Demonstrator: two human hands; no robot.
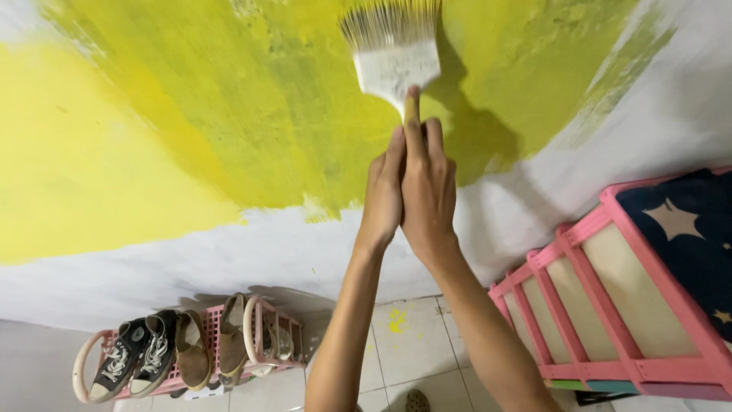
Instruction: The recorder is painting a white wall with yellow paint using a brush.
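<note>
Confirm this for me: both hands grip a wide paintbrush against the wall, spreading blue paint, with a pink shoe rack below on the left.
Not quite. The head view shows the paint is yellow, not blue. The rest holds: both hands, left and right, grip the wide paintbrush, and the pink shoe rack is lower left.

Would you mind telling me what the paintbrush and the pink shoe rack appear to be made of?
The paintbrush, gripped by both the left hand and the right hand, seems to have pale bristles tipped yellow, a dull paint-smeared band, likely metal, and a yellow-coated handle of unclear material. The pink shoe rack looks like moulded plastic: even matte colour, grid openings.
</note>
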